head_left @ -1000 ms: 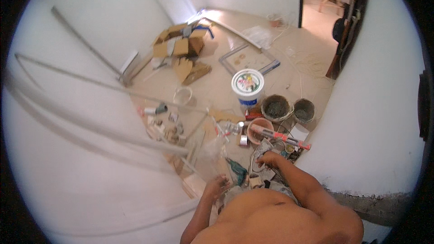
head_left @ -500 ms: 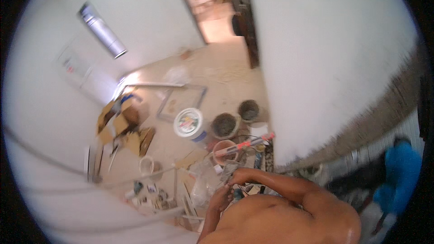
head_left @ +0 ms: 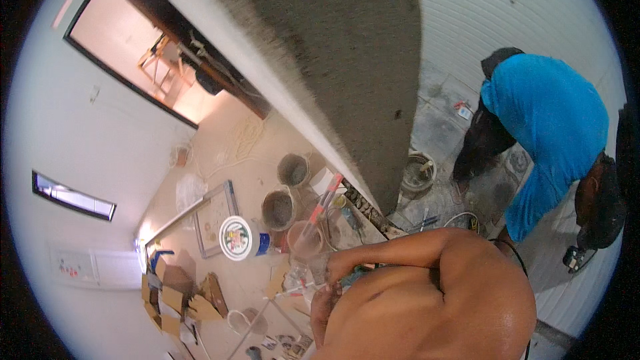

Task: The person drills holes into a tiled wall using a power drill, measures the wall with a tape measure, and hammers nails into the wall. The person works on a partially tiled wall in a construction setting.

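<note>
My hands are close together in front of my bare torso, at the lower middle of the head view. My right hand [head_left: 335, 267] is closed around a crumpled grey cloth-like bundle [head_left: 319, 269], blurred at its edges. Just below it, my left hand [head_left: 323, 303] is closed too, its fingers up against the right hand; what they hold is hidden. Beyond the hands stands a reddish bucket [head_left: 305, 239], with a long red-and-grey bar [head_left: 325, 199] slanting over it. Clear plastic [head_left: 298, 275] lies beside the hands.
Two buckets of grey mix [head_left: 279, 208] [head_left: 293, 171] and a white lidded tub [head_left: 240, 238] stand on the floor. Torn cardboard [head_left: 173, 300] and a metal frame [head_left: 217, 220] lie left. At right, past a wall edge [head_left: 360, 93], a co-worker in blue [head_left: 550, 113] bends near another bucket [head_left: 419, 173].
My view has swung right and tilted, so the grey wall edge and the co-worker show more fully. My hands stay together, the grey bundle still at the right one.
</note>
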Demonstrator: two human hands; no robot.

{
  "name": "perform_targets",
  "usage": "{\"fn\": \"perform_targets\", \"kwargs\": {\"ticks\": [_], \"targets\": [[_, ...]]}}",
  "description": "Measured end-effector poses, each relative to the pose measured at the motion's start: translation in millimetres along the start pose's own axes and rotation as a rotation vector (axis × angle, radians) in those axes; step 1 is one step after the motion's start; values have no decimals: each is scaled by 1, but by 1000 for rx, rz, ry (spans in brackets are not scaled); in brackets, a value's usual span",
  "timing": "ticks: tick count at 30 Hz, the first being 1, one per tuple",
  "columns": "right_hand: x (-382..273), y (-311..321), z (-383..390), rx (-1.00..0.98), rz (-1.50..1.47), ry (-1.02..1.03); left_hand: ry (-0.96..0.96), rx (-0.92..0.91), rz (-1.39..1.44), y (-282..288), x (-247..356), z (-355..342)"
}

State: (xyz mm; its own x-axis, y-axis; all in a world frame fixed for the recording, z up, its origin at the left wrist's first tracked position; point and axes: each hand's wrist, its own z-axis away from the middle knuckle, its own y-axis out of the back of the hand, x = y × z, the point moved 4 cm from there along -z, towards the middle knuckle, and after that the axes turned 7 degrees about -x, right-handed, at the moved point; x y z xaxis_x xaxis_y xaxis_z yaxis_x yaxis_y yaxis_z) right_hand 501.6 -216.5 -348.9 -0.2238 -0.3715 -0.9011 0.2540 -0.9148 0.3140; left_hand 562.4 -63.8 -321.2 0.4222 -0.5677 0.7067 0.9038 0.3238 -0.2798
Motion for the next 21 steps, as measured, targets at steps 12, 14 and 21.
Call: {"fn": "perform_targets", "kwargs": {"ticks": [12, 14, 21], "targets": [[8, 30, 50, 91, 401, -179, -28, -34, -563, 46, -19, -33], [27, 24, 55, 7, 472, -234, -8, -33, -632, 61, -36, -39], [141, -32, 100, -61, -28, -715, 91, -32, -814, 121, -123, -61]]}}
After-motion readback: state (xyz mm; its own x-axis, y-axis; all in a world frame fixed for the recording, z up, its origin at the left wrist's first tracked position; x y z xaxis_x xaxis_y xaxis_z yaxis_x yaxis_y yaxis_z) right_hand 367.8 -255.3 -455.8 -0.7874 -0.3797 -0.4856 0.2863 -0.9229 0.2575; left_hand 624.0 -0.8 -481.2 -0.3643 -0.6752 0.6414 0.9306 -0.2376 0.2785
